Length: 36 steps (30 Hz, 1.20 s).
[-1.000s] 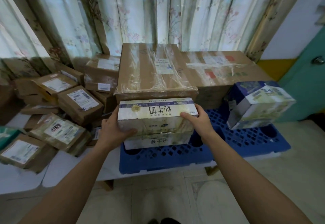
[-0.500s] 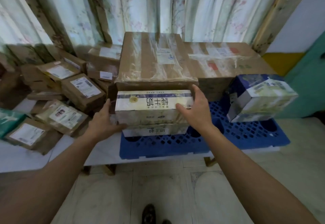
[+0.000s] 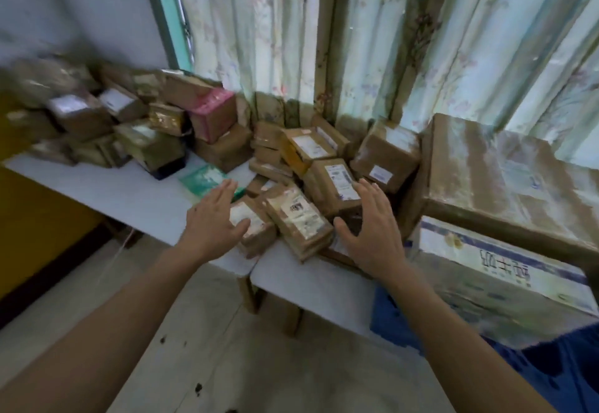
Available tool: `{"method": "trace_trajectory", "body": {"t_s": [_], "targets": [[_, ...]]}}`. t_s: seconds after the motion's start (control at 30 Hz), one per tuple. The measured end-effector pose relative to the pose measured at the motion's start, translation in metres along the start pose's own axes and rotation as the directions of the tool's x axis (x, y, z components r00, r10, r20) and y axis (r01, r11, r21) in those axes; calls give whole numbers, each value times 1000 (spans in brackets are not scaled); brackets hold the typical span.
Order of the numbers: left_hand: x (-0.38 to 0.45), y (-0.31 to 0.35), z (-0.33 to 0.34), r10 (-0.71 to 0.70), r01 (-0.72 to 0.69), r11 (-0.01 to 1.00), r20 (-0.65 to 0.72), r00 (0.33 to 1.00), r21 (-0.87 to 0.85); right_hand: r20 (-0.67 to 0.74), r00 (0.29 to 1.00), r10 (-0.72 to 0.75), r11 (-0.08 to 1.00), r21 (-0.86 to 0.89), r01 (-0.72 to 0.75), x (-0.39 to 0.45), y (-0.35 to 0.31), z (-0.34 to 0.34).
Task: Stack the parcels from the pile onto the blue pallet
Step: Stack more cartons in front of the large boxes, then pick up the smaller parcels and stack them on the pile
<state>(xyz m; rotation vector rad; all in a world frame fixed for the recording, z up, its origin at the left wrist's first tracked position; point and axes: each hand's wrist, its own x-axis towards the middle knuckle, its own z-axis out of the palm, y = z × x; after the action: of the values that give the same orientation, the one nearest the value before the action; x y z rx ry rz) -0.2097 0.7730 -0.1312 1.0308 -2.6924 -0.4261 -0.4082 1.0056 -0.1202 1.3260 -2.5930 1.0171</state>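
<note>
A pile of brown taped parcels [image 3: 335, 179] lies on the white table [image 3: 129, 195] by the curtain. Two flat labelled parcels [image 3: 298, 218] sit at its front edge. My left hand [image 3: 214, 221] hovers open over the left one, and my right hand [image 3: 372, 227] is open just right of them, fingers spread. Neither hand holds anything. At the right, the blue pallet [image 3: 551, 367] carries the white milk carton [image 3: 499, 276] and a large taped brown box [image 3: 505, 179] behind it.
More parcels, among them a pink box [image 3: 214, 114], are heaped at the table's far left. A green packet [image 3: 204, 180] lies flat near my left hand. Curtains hang behind the pile. A yellow wall panel stands at the left, and tiled floor lies below.
Both hands have let go of the white milk carton, which now rests on the pallet. My view and hands have swung left to the parcel pile.
</note>
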Motion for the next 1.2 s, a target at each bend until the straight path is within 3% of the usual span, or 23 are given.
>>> {"method": "trace_trajectory", "body": {"t_s": [0.23,0.43,0.8,1.2], "targets": [[5,-176,-65,-73,70,997,-94,993,-41,74,994,-84,987,144,72,68,-143,128],[11,-269,-106,-199,177,973,-160,967,-146,77,996,-53,963,267,31,99,-228,210],[120,-388,-117,-254,212,952,-189,948,-219,173,981,-84,946,323,24,233,-283,338],[285,-515,-149,-354,324,914,-91,931,-244,301,953,-25,938,338,-82,393,-332,447]]}}
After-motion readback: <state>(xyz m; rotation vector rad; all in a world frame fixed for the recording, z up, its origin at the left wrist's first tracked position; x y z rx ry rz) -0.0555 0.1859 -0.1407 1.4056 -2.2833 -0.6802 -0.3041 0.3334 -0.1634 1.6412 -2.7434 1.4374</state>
